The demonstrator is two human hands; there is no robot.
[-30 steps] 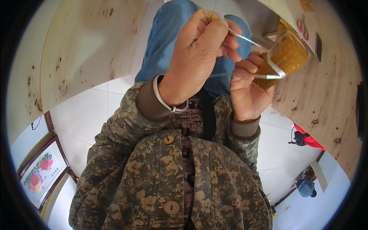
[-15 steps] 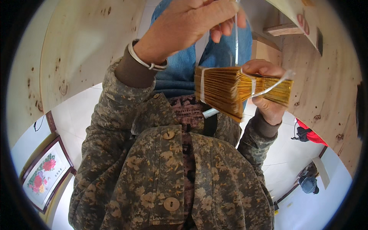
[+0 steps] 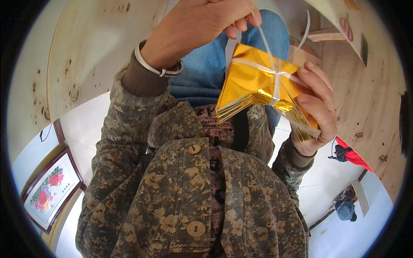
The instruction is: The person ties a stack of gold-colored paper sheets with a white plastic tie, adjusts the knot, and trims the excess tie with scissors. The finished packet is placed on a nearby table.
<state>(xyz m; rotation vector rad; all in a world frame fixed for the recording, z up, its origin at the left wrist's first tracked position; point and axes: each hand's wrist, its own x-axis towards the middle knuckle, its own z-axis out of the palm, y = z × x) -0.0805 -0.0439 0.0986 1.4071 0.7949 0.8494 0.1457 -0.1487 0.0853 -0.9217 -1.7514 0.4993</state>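
Head camera view: a person in a camouflage jacket [image 3: 172,206] works with a gold foil bundle [image 3: 249,66], held up above jeans-clad knees [image 3: 202,75], to the left of a knotty wooden desk [image 3: 357,107]. The right hand [image 3: 320,101] grasps the bundle's right end, fingers bent over the gold face; its thumb is hard to make out from where I stand. The left hand [image 3: 219,19], a silvery bangle [image 3: 163,73] at its wrist, pinches a white strip [image 3: 264,41] between its fingertips, and the strip runs down to the bundle's middle, where white bands cross. Another white length [image 3: 306,30] curls up beyond the far edge; whether it belongs to the same strip, I cannot tell. Folded layers fan out along the near side, on either side of the bound waist. The bundle looks light, springy across its folds and easily creased, with a shiny face likely to slip under dry fingers. The banded middle seems the surest place to hold, or one end squeezed through its full thickness; plucking at single outer leaves would risk tearing or skewing them. The strip looks thin and flexible, best gripped close to the crossing.
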